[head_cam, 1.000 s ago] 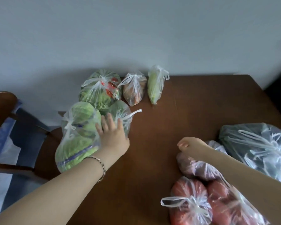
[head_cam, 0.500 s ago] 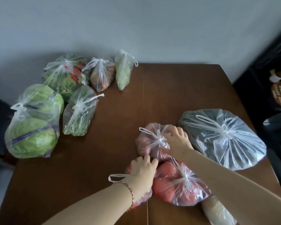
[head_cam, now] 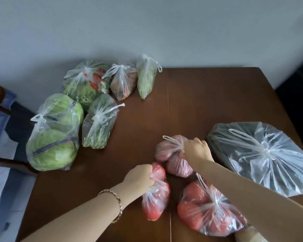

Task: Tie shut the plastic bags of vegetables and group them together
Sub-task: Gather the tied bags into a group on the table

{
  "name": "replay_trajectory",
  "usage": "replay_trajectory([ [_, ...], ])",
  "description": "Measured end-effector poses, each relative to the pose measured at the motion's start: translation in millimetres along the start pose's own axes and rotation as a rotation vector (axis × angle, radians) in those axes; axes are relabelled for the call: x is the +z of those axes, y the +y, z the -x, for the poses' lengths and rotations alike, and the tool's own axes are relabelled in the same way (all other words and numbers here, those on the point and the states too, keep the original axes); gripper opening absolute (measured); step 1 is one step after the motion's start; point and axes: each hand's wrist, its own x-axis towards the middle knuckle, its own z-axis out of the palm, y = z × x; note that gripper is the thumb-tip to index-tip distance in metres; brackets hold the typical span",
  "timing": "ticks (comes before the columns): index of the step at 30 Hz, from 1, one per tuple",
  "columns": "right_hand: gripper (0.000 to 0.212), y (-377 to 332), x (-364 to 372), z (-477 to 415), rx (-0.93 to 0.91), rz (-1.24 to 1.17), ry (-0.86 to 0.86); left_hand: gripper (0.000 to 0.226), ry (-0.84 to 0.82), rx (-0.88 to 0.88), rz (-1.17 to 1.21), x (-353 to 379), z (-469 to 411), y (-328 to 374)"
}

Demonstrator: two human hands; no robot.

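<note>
Table: brown wooden tabletop [head_cam: 208, 95] is carrying all the bags.
Left hand [head_cam: 140, 177]: is curling its fingers tight round the gathered neck of the small clear plastic bag of red tomatoes [head_cam: 156, 201], which is lying at 6 o'clock.
Right hand [head_cam: 197, 151]: is pinching the knotted top of the clear plastic bag of pinkish-purple round vegetables [head_cam: 177, 166], which is sitting just beside the small tomato bag, at its 1 o'clock.
Larger tomatoes: bigger tied clear plastic bag of red tomatoes [head_cam: 199, 212] is lying at 5 o'clock, partly under the right forearm.
Dark bag: large tied translucent plastic bag with dark contents [head_cam: 278, 172] is resting at 3 o'clock.
Green group: 5 tied clear bags are clustering at 10 o'clock: bag of pale green cabbages [head_cam: 54, 137], bag of dark leafy greens [head_cam: 98, 130], bag of greens with a red label [head_cam: 84, 84], bag of brownish produce [head_cam: 123, 82], slim bag of a pale green vegetable [head_cam: 145, 79].
Wrist: gold chain bracelet [head_cam: 116, 205] is circling the left wrist.
</note>
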Motion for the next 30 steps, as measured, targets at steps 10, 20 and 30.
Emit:
replay_trajectory([
  [10, 0.031, -66.4, -21.0, -73.0, 0.334, -0.530, 0.104, 0.010, 0.350, -0.012, 0.356, -110.7, -96.8, -51.5],
  [20, 0.034, -113.6, -41.5, -181.4, 0.345, -0.444, 0.195, 0.014, 0.433, 0.071, 0.234, -199.9, -193.0, -78.1],
  [30, 0.039, -93.1, -44.8, -153.0, 0.055, -0.643, -0.051, 0.049, 0.474, 0.034, -0.178, -152.7, -175.7, -74.6],
])
